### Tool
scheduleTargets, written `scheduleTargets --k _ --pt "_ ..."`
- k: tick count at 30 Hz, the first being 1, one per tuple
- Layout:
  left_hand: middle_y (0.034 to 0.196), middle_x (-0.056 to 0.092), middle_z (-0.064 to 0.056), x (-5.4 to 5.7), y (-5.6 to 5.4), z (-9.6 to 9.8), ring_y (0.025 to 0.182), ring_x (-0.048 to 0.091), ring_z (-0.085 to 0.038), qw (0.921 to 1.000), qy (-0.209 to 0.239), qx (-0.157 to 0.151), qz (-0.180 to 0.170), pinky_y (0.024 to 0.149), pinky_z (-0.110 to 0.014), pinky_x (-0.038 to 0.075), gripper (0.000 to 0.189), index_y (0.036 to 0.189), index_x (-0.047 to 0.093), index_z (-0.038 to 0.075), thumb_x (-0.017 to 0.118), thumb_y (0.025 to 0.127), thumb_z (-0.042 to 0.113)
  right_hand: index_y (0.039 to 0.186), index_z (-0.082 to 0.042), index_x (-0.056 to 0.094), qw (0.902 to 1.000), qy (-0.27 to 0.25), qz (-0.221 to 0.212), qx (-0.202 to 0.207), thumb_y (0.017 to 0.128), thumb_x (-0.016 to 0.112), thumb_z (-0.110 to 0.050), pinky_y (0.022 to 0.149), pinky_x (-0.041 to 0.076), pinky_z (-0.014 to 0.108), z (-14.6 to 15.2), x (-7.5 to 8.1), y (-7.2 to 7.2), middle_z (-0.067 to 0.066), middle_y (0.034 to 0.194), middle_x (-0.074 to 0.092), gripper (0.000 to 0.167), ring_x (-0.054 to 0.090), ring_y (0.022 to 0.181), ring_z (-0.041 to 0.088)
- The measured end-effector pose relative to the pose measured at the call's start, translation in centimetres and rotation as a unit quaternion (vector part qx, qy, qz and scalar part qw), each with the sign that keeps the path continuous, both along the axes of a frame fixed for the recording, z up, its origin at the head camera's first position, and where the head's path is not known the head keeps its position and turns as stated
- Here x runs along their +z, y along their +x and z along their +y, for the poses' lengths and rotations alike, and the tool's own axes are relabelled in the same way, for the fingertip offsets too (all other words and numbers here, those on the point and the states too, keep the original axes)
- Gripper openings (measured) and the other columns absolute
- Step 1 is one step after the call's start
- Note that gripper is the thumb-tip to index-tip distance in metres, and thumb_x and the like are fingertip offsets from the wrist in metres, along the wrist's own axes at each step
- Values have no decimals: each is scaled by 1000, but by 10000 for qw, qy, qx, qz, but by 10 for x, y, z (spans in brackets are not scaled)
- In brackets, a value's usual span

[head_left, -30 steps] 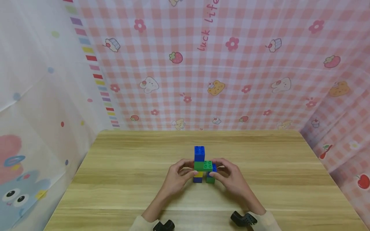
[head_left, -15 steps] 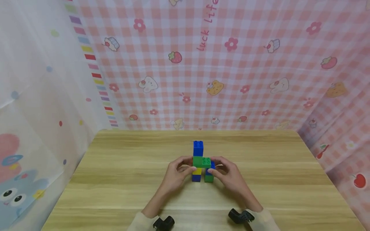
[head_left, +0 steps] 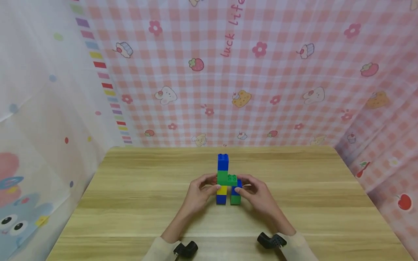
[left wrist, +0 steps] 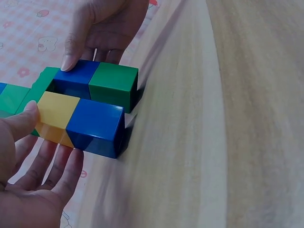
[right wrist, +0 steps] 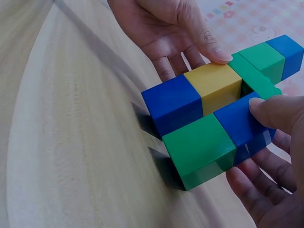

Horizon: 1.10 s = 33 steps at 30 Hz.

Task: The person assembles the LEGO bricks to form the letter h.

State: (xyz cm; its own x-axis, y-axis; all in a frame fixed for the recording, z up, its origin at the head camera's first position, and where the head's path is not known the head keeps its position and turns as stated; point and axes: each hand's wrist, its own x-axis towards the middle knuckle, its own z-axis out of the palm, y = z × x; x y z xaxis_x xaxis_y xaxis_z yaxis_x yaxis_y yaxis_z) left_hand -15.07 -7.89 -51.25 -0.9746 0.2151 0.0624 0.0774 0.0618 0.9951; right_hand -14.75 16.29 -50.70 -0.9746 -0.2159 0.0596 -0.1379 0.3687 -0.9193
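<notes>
A toy-brick structure stands between both hands over the table (head_left: 147,203). Its left column has a blue brick (head_left: 221,199) at the bottom, then a yellow brick (right wrist: 213,83). A flat green brick (head_left: 232,180) bridges across to the right column, a blue brick (right wrist: 237,121) over a green brick (head_left: 235,200). Above the bridge's left end sit another green brick (head_left: 222,176) and a blue brick (head_left: 223,165). My left hand (head_left: 198,194) pinches the left column, thumb on the yellow brick near the bridge. My right hand (head_left: 259,194) pinches the right column's blue brick, thumb in front and fingers behind.
Behind the wooden table hangs a pink checked cloth (head_left: 183,79) with printed cartoons. A white printed cloth (head_left: 49,108) hangs at the left. Black wrist devices (head_left: 186,249) are worn at both sleeve cuffs.
Both hands tip the brick structure away from the person; its top swings back and its front faces show more. The grips stay the same.
</notes>
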Motion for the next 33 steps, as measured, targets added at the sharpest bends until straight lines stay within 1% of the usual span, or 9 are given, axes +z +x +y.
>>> scheduleTargets --k 3,6,11,15,17,23,28,33 --pt "122 68 -11 1 -1 0 113 63 -24 10000 -75 8 -21 93 -22 59 40 135 65 14 73 96 18 134 -17 65 10000 -26 -78 -4 98 72 -23 101 57 31 0 -1 -2 7 123 69 38 64 114 23" --pt "122 68 -8 1 -3 0 113 63 -23 9997 -218 23 -43 96 -22 58 40 136 65 17 72 97 21 136 -17 64 9999 -81 -144 6 98 71 -22 100 56 26 1 -1 -5 7 124 69 39 64 113 22" --pt "122 69 -6 0 -7 1 114 63 -22 9994 -330 54 -97 102 -27 56 40 138 64 19 71 98 23 137 -16 63 9998 -131 -129 0 99 70 -20 96 56 20 1 -1 -9 9 123 69 39 64 112 23" --pt "123 70 -7 0 -9 1 116 64 -23 9992 -328 79 -196 103 -30 56 41 139 63 17 71 98 21 138 -17 63 9997 -153 -183 -5 99 70 -20 95 56 21 0 -1 -10 9 123 69 40 64 113 24" --pt "124 70 -8 0 -10 2 117 65 -24 9992 -340 105 -191 103 -30 56 41 139 63 15 71 98 20 139 -18 62 9996 -139 -234 -3 99 70 -22 96 57 23 0 -1 -10 8 125 68 41 63 114 23" --pt "124 71 -11 -1 -14 3 114 66 -24 9990 -304 241 -199 99 -29 58 42 139 63 13 71 98 18 141 -20 61 9995 -115 -278 -31 100 69 -21 100 57 28 -2 -2 -11 7 129 67 42 62 115 24" --pt "120 71 -12 -3 -17 5 110 68 -24 9988 -238 349 -262 95 -29 60 43 139 64 13 72 97 16 143 -20 60 9994 -59 -325 -34 100 69 -20 101 57 29 -3 -3 -14 7 132 66 44 62 117 24" --pt "118 72 -12 -4 -18 5 109 69 -24 9982 -319 395 -330 97 -32 59 43 139 64 15 72 97 16 143 -20 60 9993 -58 -355 -47 100 68 -20 99 57 28 -3 -5 -15 7 132 67 44 62 116 24"
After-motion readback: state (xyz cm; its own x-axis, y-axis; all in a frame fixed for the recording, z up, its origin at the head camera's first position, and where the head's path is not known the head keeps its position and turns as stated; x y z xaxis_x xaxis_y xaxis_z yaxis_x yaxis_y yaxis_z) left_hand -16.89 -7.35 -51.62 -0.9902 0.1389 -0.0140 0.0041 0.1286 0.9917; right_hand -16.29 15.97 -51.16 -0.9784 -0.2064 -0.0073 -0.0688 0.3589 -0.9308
